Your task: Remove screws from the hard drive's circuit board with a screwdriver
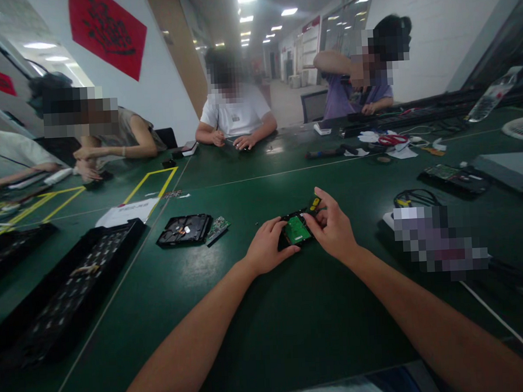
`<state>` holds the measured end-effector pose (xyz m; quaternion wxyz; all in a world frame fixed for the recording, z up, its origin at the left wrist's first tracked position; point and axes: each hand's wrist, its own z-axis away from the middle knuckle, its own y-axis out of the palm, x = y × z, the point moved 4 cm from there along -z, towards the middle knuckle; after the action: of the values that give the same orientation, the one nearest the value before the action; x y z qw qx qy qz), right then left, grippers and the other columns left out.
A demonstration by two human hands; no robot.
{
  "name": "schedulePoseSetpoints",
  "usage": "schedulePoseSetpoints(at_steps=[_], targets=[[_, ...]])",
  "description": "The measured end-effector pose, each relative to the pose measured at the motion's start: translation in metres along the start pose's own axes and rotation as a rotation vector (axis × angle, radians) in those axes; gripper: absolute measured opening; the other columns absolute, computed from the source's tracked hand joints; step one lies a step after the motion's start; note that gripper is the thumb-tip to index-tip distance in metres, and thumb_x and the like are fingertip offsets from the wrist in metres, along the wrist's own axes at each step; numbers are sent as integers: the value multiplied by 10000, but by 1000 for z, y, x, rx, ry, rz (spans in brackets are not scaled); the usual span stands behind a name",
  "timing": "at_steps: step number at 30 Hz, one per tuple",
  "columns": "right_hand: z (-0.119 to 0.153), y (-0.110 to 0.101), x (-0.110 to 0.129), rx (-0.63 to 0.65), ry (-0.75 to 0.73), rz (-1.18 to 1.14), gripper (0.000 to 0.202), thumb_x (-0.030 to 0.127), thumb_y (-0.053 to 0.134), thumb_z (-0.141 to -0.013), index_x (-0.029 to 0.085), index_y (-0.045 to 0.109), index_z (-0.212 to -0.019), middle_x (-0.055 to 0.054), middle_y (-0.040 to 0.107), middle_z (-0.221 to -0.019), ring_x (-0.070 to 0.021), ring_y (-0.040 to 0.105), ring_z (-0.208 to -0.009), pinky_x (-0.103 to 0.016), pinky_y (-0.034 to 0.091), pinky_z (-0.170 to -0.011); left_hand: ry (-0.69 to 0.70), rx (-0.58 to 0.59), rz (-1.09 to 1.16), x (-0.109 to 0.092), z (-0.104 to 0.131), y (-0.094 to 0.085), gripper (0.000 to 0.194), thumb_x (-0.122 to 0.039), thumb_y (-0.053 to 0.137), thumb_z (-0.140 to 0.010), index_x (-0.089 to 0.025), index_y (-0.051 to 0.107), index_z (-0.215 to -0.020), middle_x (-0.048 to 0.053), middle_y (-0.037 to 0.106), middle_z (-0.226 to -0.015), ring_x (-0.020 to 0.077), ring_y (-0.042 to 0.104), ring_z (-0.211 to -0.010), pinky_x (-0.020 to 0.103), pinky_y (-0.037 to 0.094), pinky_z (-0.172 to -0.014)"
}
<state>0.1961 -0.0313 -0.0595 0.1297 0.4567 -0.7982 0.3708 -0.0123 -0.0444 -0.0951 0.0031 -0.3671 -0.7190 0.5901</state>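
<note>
On the green table in front of me lies a hard drive (296,230) with its green circuit board facing up. My left hand (269,247) is closed around the drive's left side, thumb along the near edge. A small screwdriver (314,205) with a black and yellow handle is held in my right hand (333,227), over the drive's right end. My right index finger reaches to the top of the handle, and the tool's tip is hidden. Left of my hands lie another hard drive (185,230) and a loose circuit board (218,228).
A long black tray (73,282) with small metal parts lies at left. Another drive (453,180), a grey metal box (512,171), a coiled cable (417,198) and a partly blurred object (439,245) are at right. Several people sit across the table.
</note>
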Motion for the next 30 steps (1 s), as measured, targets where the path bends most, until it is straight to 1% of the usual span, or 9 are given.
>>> schedulePoseSetpoints(at_steps=[3, 5, 8, 11, 14, 20, 23, 27, 30], targets=[[0, -1, -1, -9, 11, -9, 697, 345, 649, -980, 318, 332, -1600, -105, 645, -1244, -167, 647, -661, -384, 638, -644, 3, -3, -10, 0, 0, 0, 773, -647, 700, -879, -169, 500, -1453, 198, 513, -1520, 348, 483, -1437, 532, 415, -1203], [0, -1, -1, 6, 11, -21, 718, 326, 633, -985, 303, 295, -1618, -123, 635, -1286, -167, 662, -675, -372, 637, -641, -1, 2, -15, 0, 0, 0, 776, -643, 702, -879, -170, 496, -1458, 199, 511, -1523, 350, 480, -1440, 535, 415, -1201], [0, 0, -2, 15, 11, -29, 755, 306, 616, -988, 289, 237, -1641, -117, 656, -1213, -175, 672, -683, -354, 632, -622, -4, 10, -12, 0, 0, 0, 776, -644, 706, -876, -180, 496, -1461, 195, 509, -1530, 351, 478, -1444, 540, 413, -1202], [0, 0, -4, -11, 13, -22, 753, 324, 642, -977, 298, 262, -1626, -89, 657, -1135, -169, 661, -660, -347, 628, -609, -5, 5, -6, 0, 0, -1, 777, -653, 701, -876, -182, 499, -1460, 193, 513, -1527, 345, 482, -1444, 532, 414, -1204], [0, -1, -5, -24, 20, -22, 755, 345, 672, -964, 300, 285, -1610, -74, 656, -1103, -161, 653, -643, -343, 626, -606, -2, 4, -7, -1, 1, -1, 774, -653, 693, -882, -178, 500, -1462, 195, 510, -1530, 345, 472, -1453, 530, 408, -1209], [0, -1, -1, 2, 14, -34, 745, 323, 621, -989, 302, 253, -1636, -117, 659, -1231, -160, 679, -665, -328, 619, -597, -7, 14, -3, 0, 0, -1, 782, -653, 703, -872, -190, 497, -1469, 191, 511, -1530, 354, 479, -1447, 544, 411, -1202], [0, 0, -1, 16, 16, -47, 757, 314, 615, -991, 301, 231, -1644, -110, 680, -1213, -180, 699, -707, -340, 629, -621, -9, 9, -6, 0, 0, 0, 784, -652, 708, -869, -190, 498, -1467, 189, 512, -1530, 354, 478, -1447, 544, 415, -1198], [0, -1, -2, -11, 12, -7, 730, 344, 650, -976, 305, 301, -1616, -104, 686, -1214, -189, 687, -694, -381, 640, -644, 1, 1, -11, 0, 0, -1, 776, -651, 695, -880, -171, 503, -1459, 197, 516, -1524, 346, 481, -1442, 529, 417, -1200], [-1, -2, -3, -19, 0, 14, 722, 369, 666, -969, 313, 325, -1603, -95, 693, -1193, -189, 670, -668, -413, 650, -670, -2, 6, -8, 0, 0, -1, 769, -643, 706, -876, -185, 502, -1459, 194, 516, -1526, 348, 484, -1442, 539, 416, -1200]])
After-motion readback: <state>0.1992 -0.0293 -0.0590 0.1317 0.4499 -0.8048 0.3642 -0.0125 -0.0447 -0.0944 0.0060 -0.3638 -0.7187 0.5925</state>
